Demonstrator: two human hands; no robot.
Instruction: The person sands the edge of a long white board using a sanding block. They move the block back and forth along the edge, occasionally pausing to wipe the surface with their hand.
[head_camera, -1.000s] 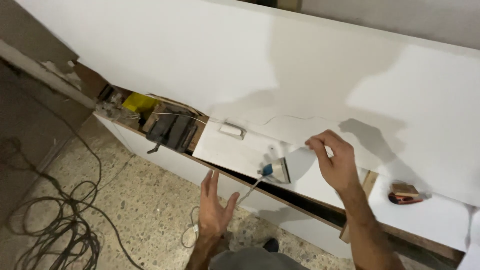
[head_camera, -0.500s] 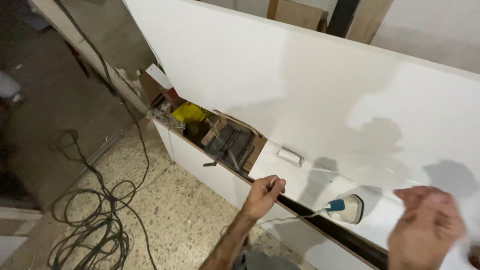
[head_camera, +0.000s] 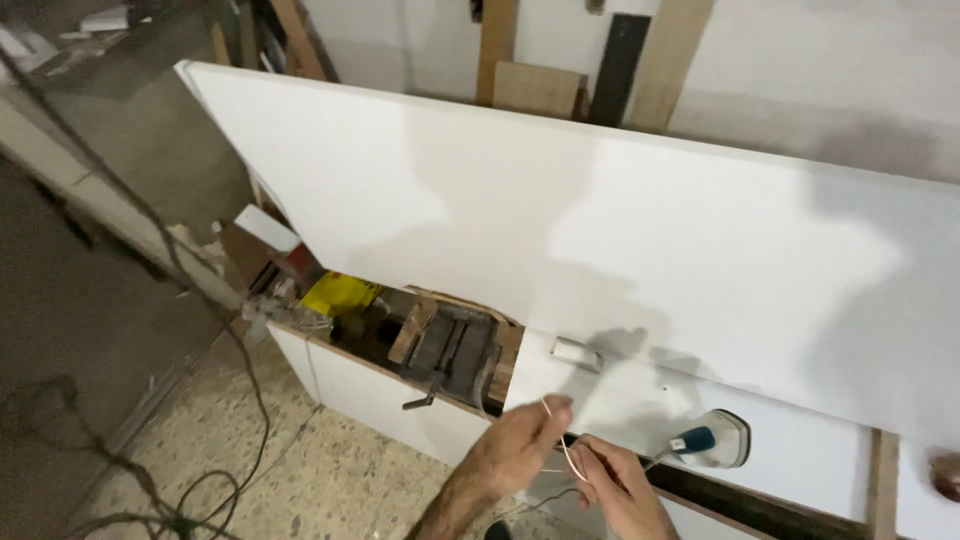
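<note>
floor (head_camera: 350, 480): speckled terrazzo, dark cables (head_camera: 200, 500) lying on it | wall (head_camera: 800, 90): pale, stained grey | planks (head_camera: 640, 60): leaning upright against the wall | panel (head_camera: 600, 230): big, white, tilted, shadows on it | cabinet (head_camera: 370, 395): white, low, open at the top | light: dim, from above

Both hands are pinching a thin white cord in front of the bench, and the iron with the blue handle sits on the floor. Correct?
Not quite. The head view shows the iron resting on the white panel of the bench, not on the floor. The rest holds: the left hand and right hand both pinch the thin white cord in front of the bench.
</note>
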